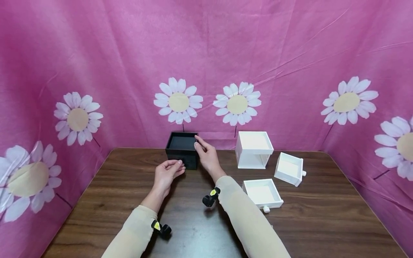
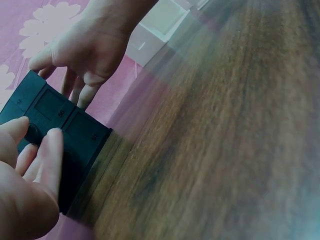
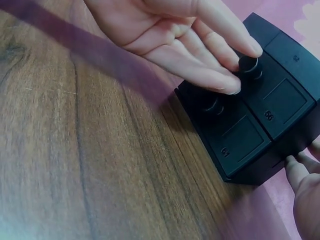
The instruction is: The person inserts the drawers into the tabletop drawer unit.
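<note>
A black box (image 1: 182, 157) with two stacked drawers and an open tray top stands near the table's back edge. Both drawer fronts lie flush; the upper one carries a round knob (image 3: 250, 67), and a lower knob (image 3: 212, 106) shows beneath. My left hand (image 1: 166, 175) is at the box's front, its thumb and fingers about the upper knob. Against the box's right side my right hand (image 1: 208, 156) rests, with extended fingers touching the side and top rim. In the left wrist view, part of those fingers is hidden behind the box.
To the right stands a white box (image 1: 255, 148) with an open front. One white drawer (image 1: 289, 168) lies beside it and another white drawer (image 1: 262, 193) in front, each with a knob. A pink flowered curtain (image 1: 206, 46) hangs behind the brown wooden table (image 1: 322, 215).
</note>
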A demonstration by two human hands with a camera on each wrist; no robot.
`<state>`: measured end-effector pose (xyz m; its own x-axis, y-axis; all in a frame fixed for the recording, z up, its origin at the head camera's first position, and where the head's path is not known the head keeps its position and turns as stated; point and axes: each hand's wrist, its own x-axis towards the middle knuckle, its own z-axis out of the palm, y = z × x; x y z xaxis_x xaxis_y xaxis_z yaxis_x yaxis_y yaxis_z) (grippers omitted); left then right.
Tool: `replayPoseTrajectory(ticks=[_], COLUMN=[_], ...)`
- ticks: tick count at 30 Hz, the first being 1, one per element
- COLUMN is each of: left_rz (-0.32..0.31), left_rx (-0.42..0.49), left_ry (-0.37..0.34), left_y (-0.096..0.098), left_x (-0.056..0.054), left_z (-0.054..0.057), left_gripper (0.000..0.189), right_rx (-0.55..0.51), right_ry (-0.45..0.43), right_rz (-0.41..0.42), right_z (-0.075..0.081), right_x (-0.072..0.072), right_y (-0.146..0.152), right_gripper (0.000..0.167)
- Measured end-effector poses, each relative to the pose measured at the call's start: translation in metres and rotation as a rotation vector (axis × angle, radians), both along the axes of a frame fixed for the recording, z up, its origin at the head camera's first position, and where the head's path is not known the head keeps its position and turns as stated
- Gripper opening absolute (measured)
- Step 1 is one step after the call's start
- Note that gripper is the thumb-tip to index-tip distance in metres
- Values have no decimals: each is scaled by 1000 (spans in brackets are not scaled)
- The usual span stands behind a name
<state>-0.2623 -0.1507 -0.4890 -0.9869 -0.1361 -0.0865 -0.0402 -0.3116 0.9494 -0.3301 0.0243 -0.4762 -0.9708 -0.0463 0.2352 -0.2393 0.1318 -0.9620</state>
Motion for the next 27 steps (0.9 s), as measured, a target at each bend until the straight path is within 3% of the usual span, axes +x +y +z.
replayPoseTrajectory(ticks=[6, 11, 16, 21, 27], left_rz=[-84, -116, -155, -186, -227], left_rx=[-57, -132, -194, -208, -198], left_ry=[-49, -55, -67, -78, -54], left_y=[-6, -11, -13, -14, -13], left_x=[7, 11, 16, 20, 24], left_z=[-3, -2, 0, 1, 1], left_gripper=[19, 29, 30, 29, 31], right_rx=[69, 112, 140, 129, 146], right_ry=[-5, 18, 39, 23, 34], right_rz=[12, 20, -24, -91, -105], right_z=[2, 8, 14, 25, 32], right_x=[2, 6, 12, 19, 28], right_y=[2, 5, 8, 10, 14], right_gripper=[44, 45, 42, 36, 30])
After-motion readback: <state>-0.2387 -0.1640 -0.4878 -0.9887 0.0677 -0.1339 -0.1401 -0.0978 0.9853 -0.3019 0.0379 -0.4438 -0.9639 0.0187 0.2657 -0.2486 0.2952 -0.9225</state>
